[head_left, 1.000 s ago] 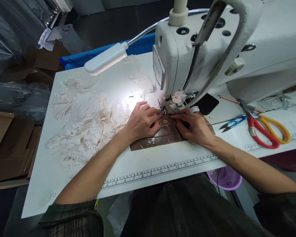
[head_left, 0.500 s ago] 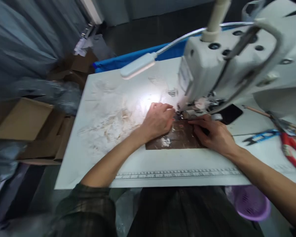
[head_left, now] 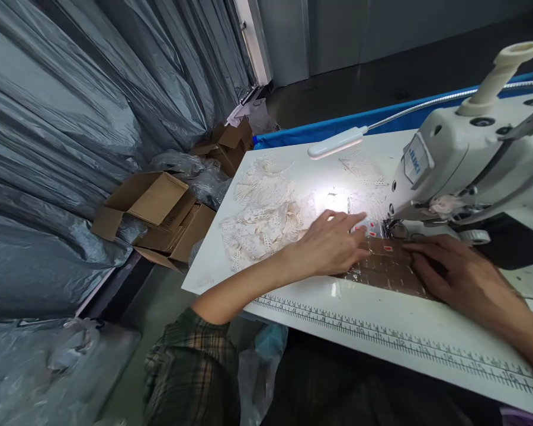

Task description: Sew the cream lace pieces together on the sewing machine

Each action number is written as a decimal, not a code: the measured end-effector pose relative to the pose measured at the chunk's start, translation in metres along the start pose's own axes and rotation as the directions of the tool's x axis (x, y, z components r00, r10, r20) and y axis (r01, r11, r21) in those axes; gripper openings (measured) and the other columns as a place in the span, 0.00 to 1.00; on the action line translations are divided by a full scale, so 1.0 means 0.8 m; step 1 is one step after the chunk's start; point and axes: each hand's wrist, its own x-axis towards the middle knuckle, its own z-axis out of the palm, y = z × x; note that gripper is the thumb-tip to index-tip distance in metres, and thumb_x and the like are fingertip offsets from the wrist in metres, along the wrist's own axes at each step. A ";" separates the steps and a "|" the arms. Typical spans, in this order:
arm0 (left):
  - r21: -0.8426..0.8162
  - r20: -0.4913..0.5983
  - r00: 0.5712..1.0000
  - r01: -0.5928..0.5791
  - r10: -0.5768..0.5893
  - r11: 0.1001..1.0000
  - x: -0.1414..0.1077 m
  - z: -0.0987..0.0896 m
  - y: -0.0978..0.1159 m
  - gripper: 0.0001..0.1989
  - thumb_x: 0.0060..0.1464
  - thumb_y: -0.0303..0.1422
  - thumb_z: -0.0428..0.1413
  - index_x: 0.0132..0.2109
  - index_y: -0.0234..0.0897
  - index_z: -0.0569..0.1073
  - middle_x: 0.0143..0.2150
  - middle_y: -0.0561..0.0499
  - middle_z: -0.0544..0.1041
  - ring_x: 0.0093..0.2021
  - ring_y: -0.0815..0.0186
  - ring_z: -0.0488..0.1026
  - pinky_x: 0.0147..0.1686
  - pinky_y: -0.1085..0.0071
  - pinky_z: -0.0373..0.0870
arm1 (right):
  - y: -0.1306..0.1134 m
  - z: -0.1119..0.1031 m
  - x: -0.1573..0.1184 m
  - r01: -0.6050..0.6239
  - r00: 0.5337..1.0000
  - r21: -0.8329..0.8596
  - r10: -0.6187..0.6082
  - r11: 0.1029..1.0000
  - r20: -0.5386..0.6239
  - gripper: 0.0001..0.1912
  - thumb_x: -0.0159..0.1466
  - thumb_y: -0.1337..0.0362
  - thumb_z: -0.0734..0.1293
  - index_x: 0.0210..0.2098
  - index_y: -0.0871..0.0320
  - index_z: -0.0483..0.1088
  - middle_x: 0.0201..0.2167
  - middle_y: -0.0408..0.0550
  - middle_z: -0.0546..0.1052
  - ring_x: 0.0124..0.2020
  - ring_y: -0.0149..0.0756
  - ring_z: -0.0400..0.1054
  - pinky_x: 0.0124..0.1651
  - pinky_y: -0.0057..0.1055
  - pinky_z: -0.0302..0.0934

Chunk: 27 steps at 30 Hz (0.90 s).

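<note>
My left hand (head_left: 337, 245) lies palm down with its fingers spread, fingertips touching a brown, shiny panel (head_left: 382, 285) with small red marks, left of the needle area. My right hand (head_left: 455, 272) rests on the panel's right side, index finger stretched toward the presser foot (head_left: 396, 229) and thumb apart from it. Whether a thin piece lies under either hand, I cannot make out. Above both hands stands the white sewing machine (head_left: 448, 160). Pale lace (head_left: 266, 228) lies crumpled beside my left forearm, and more lace (head_left: 366, 171) spreads behind the needle.
A lit lamp (head_left: 337, 144) on a bendable neck hangs over the white table (head_left: 302, 299). Along its front edge runs a printed ruler scale (head_left: 382, 337). A dark flat object (head_left: 509, 239) lies right of the needle. Open cardboard boxes (head_left: 155, 207) stand on the floor at left.
The view has swung left, so the machine and both hands appear farther right and the boxes show more. My left fingers are now more spread; both hands stay at the brown panel.
</note>
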 end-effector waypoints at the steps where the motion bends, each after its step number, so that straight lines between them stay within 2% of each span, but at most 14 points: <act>1: -0.001 -0.036 0.996 0.081 -0.081 0.997 -0.014 -0.005 -0.007 0.25 0.67 0.43 0.46 0.60 0.28 0.68 0.66 0.37 0.65 0.62 0.51 0.66 0.60 0.52 0.64 | 0.000 -0.002 0.000 0.003 1.000 0.003 -0.003 1.000 0.014 0.14 0.65 0.57 0.62 0.49 0.39 0.72 0.42 0.50 0.78 0.37 0.51 0.74 0.37 0.51 0.68; 2: -0.005 -0.083 0.978 0.190 -0.189 0.982 -0.028 -0.009 -0.018 0.25 0.66 0.45 0.47 0.60 0.29 0.68 0.64 0.36 0.67 0.60 0.50 0.67 0.59 0.50 0.66 | -0.001 -0.003 0.001 0.020 1.000 0.013 -0.020 1.000 0.011 0.13 0.65 0.58 0.63 0.48 0.39 0.73 0.42 0.50 0.78 0.37 0.50 0.74 0.36 0.50 0.69; 4: -0.032 -0.193 0.892 0.411 -0.409 0.911 -0.054 -0.009 -0.048 0.25 0.64 0.45 0.51 0.58 0.30 0.70 0.60 0.35 0.71 0.57 0.47 0.70 0.54 0.48 0.70 | -0.006 -0.006 0.004 0.081 0.997 0.044 -0.081 0.996 -0.018 0.14 0.65 0.60 0.64 0.48 0.40 0.73 0.40 0.50 0.77 0.37 0.48 0.75 0.34 0.48 0.71; 6: -0.077 -0.175 0.849 0.493 -0.498 0.867 -0.075 -0.005 -0.082 0.19 0.61 0.41 0.54 0.50 0.29 0.75 0.55 0.35 0.73 0.52 0.49 0.72 0.48 0.50 0.73 | -0.019 -0.007 0.009 0.144 0.990 0.085 -0.143 0.986 -0.014 0.15 0.65 0.62 0.64 0.51 0.43 0.73 0.41 0.51 0.77 0.38 0.47 0.75 0.36 0.45 0.72; 8: -0.177 -0.154 0.842 0.492 -0.517 0.853 -0.089 -0.001 -0.107 0.12 0.61 0.36 0.54 0.37 0.33 0.78 0.47 0.42 0.77 0.45 0.55 0.75 0.45 0.55 0.74 | -0.037 -0.004 0.015 0.179 0.979 0.115 -0.189 0.977 0.081 0.19 0.66 0.61 0.63 0.57 0.47 0.69 0.46 0.53 0.75 0.43 0.46 0.74 0.42 0.45 0.73; 11: -0.365 -0.251 0.822 0.408 -0.511 0.837 -0.099 -0.008 -0.121 0.11 0.62 0.36 0.52 0.36 0.37 0.76 0.41 0.47 0.78 0.40 0.62 0.75 0.38 0.66 0.73 | -0.068 0.012 0.029 0.231 0.931 0.110 -0.253 0.967 0.263 0.25 0.67 0.57 0.63 0.63 0.55 0.62 0.52 0.57 0.72 0.49 0.47 0.71 0.48 0.46 0.71; 14: -0.442 -0.395 0.763 0.329 -0.511 0.834 -0.101 -0.031 -0.113 0.11 0.65 0.38 0.48 0.39 0.38 0.72 0.34 0.51 0.75 0.35 0.66 0.73 0.31 0.72 0.68 | -0.092 0.037 0.046 0.273 0.916 0.042 -0.273 0.961 0.294 0.20 0.67 0.56 0.63 0.55 0.58 0.68 0.48 0.58 0.74 0.46 0.48 0.69 0.46 0.48 0.69; 16: -0.430 -0.540 0.666 0.308 -0.515 0.849 -0.098 -0.052 -0.103 0.12 0.67 0.40 0.45 0.41 0.40 0.68 0.32 0.53 0.72 0.33 0.67 0.71 0.31 0.72 0.67 | -0.102 0.049 0.054 0.272 0.929 0.015 -0.266 0.962 0.257 0.12 0.68 0.60 0.61 0.44 0.58 0.72 0.43 0.56 0.74 0.42 0.46 0.69 0.42 0.46 0.68; 17: -0.415 -0.628 0.588 0.302 -0.510 0.858 -0.096 -0.062 -0.097 0.12 0.68 0.41 0.44 0.41 0.41 0.67 0.32 0.53 0.71 0.34 0.67 0.70 0.32 0.71 0.67 | -0.107 0.050 0.056 0.267 0.940 0.021 -0.266 0.963 0.214 0.10 0.68 0.62 0.60 0.39 0.58 0.72 0.41 0.56 0.74 0.40 0.45 0.69 0.41 0.45 0.68; 20: -0.361 -0.852 0.286 0.284 -0.437 0.889 -0.090 -0.097 -0.087 0.15 0.70 0.45 0.39 0.43 0.42 0.64 0.37 0.52 0.69 0.39 0.66 0.70 0.39 0.68 0.68 | -0.120 0.034 0.051 0.256 0.966 0.121 -0.257 0.959 -0.009 0.05 0.66 0.66 0.60 0.35 0.58 0.67 0.39 0.57 0.74 0.40 0.44 0.70 0.40 0.43 0.67; 21: -0.341 -0.885 0.228 0.278 -0.407 0.898 -0.088 -0.110 -0.087 0.17 0.70 0.47 0.37 0.43 0.41 0.63 0.38 0.52 0.68 0.41 0.67 0.70 0.41 0.68 0.68 | -0.125 0.022 0.046 0.241 0.969 0.177 -0.228 0.954 -0.092 0.04 0.65 0.66 0.61 0.35 0.57 0.66 0.39 0.56 0.75 0.41 0.45 0.71 0.40 0.43 0.68; 22: -0.323 -0.889 0.241 0.277 -0.390 0.905 -0.086 -0.123 -0.089 0.19 0.70 0.49 0.36 0.44 0.41 0.63 0.39 0.52 0.68 0.43 0.67 0.70 0.42 0.68 0.68 | -0.129 0.008 0.039 0.213 0.970 0.246 -0.174 0.946 -0.170 0.03 0.65 0.66 0.61 0.36 0.56 0.65 0.39 0.56 0.75 0.40 0.44 0.72 0.40 0.44 0.68; 24: -0.307 -0.844 0.377 0.242 -0.381 0.920 -0.083 -0.150 -0.098 0.23 0.68 0.53 0.37 0.46 0.40 0.63 0.39 0.52 0.68 0.46 0.67 0.69 0.43 0.69 0.67 | -0.135 -0.025 0.022 0.125 0.955 0.410 0.002 0.904 -0.296 0.03 0.67 0.64 0.60 0.35 0.54 0.64 0.39 0.54 0.75 0.38 0.43 0.74 0.39 0.44 0.68; 27: -0.381 -0.778 0.492 0.126 -0.391 0.916 -0.073 -0.187 -0.114 0.26 0.67 0.55 0.34 0.47 0.39 0.63 0.43 0.52 0.67 0.52 0.66 0.67 0.45 0.70 0.67 | -0.130 -0.080 -0.010 0.038 0.854 0.563 0.266 0.825 -0.447 0.08 0.67 0.56 0.63 0.33 0.51 0.64 0.35 0.52 0.76 0.34 0.43 0.74 0.38 0.46 0.67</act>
